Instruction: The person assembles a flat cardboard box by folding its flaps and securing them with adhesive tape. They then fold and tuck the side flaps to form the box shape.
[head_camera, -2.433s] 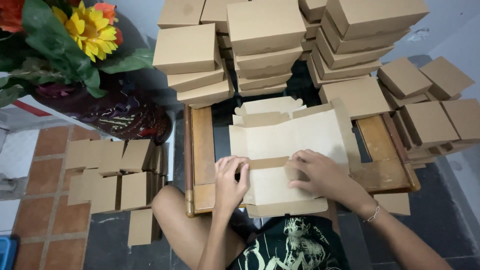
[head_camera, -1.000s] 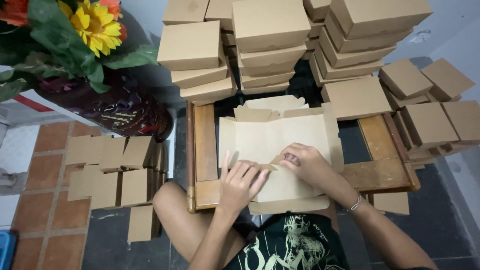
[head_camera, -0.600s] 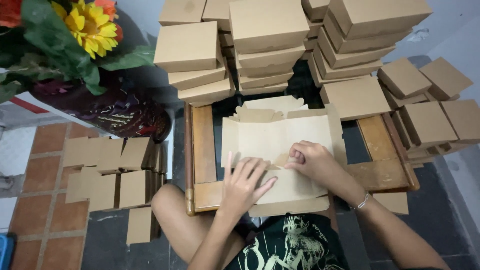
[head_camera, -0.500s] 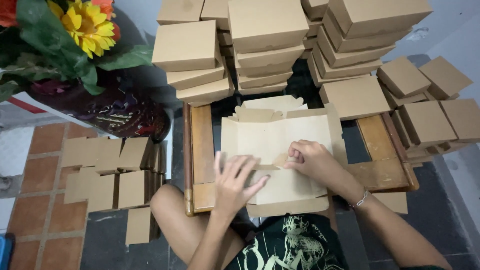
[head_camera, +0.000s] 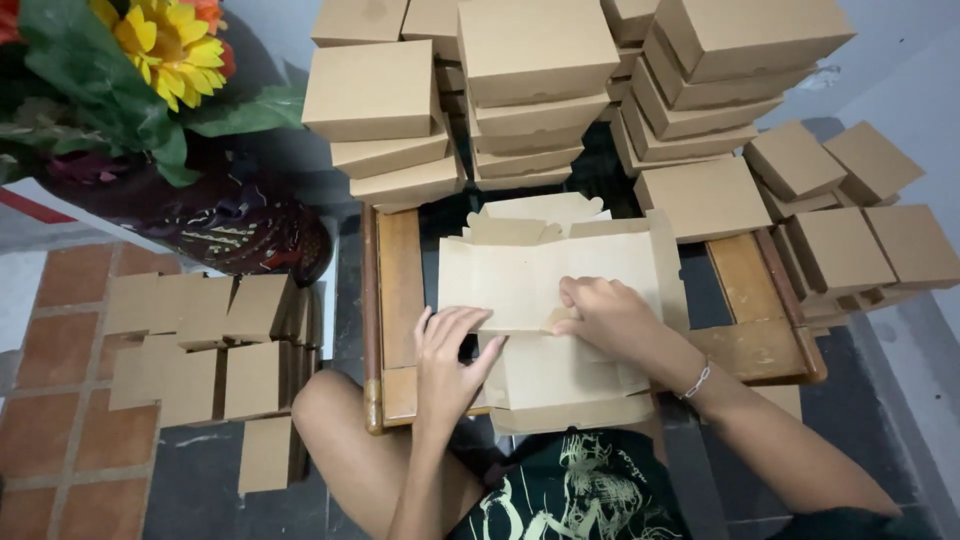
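Two hands, left hand, right hand, flat on cardboard blank

Low wooden table on the floor, card on top.
A flat box blank lies across the table; folded boxes sit on its right end, stacked boxes stand beyond, and more blanks lie on the floor left.

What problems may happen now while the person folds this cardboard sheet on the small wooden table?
1. The flat cardboard sheet overhangs the near edge of the wooden table, so pressing there may bend it off the fold line.
2. The left hand and right hand press close together on one flap; it may crease crooked.
3. The stacks of folded boxes stand tall just behind; a push forward might topple them.
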